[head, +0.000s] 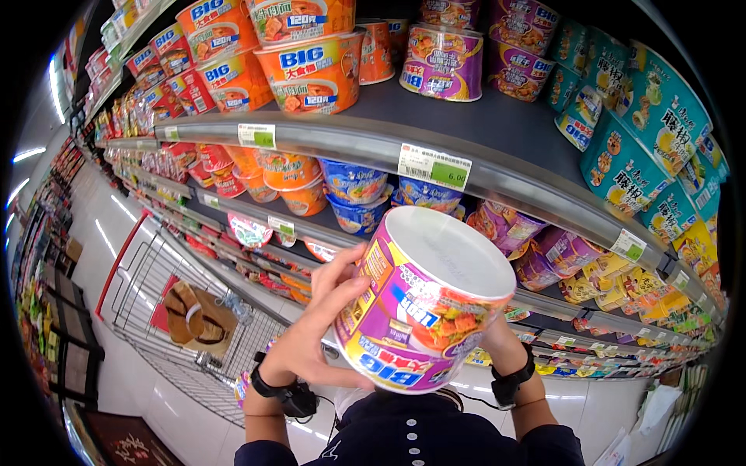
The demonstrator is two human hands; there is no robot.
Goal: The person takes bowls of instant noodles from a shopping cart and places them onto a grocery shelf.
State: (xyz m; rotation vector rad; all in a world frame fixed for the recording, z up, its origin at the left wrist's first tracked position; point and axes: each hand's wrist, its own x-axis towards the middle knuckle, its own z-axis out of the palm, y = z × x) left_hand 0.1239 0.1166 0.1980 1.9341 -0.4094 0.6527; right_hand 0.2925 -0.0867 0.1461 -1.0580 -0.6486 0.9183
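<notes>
Before my chest, a large purple-and-yellow instant noodle tub (pixel 419 320) is held between both hands, tilted with a flat white round end facing up. Faint marks show on that end. My left hand (pixel 317 332) grips the tub's left side, fingers near the upper edge and thumb along the lower edge. On the far right side, my right hand (pixel 495 335) supports the tub; its fingers are hidden behind it. Above, on the shelf, stands a similar purple noodle tub (pixel 441 64) with its print upside down.
Orange noodle tubs (pixel 312 73) and teal noodle packs (pixel 629 157) flank the purple ones on the upper shelf (pixel 501 128). Its front edge bears price tags (pixel 434 166). Blue tubs (pixel 356 180) sit lower. A wire shopping cart (pixel 145 338) holding a brown bag (pixel 198 317) stands left.
</notes>
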